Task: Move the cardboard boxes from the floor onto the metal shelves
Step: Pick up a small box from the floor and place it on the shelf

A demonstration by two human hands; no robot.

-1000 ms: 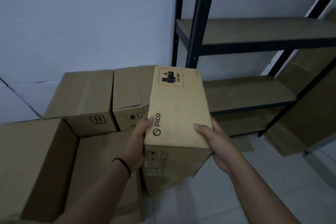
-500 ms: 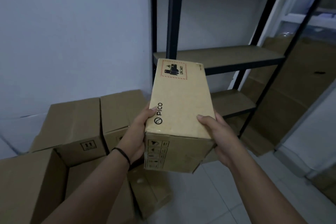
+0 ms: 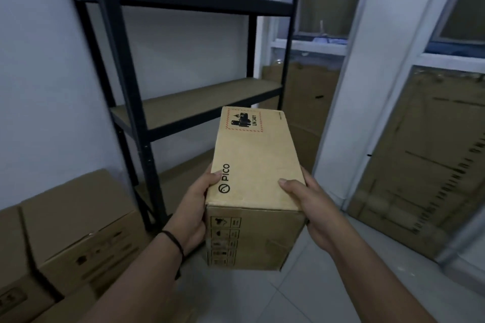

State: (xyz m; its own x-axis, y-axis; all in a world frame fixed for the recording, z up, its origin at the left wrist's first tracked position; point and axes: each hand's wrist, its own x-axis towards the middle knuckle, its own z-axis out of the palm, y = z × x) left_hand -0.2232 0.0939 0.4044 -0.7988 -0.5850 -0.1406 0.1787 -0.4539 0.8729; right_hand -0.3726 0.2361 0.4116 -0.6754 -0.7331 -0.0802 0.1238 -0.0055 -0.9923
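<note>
I hold a long tan cardboard box (image 3: 256, 165) marked PICO, with a red-bordered UN 3481 label at its far end, in front of me at chest height. My left hand (image 3: 195, 207) grips its left side with the thumb on top. My right hand (image 3: 312, 204) grips its right side the same way. Just beyond the box stands the black metal shelf unit (image 3: 126, 81); its brown middle shelf board (image 3: 199, 102) lies bare, slightly above and left of the box's far end.
Closed cardboard boxes (image 3: 76, 223) sit on the floor at the lower left, beside the shelf's front post. Flattened cardboard sheets (image 3: 425, 155) lean against a window at the right. A white pillar (image 3: 367, 81) stands right of the shelf. Pale floor tiles (image 3: 301, 296) lie below.
The view has risen and turned right, off the floor boxes and onto the shelf unit. The box has come up with both hands and now sits near the middle shelf.
</note>
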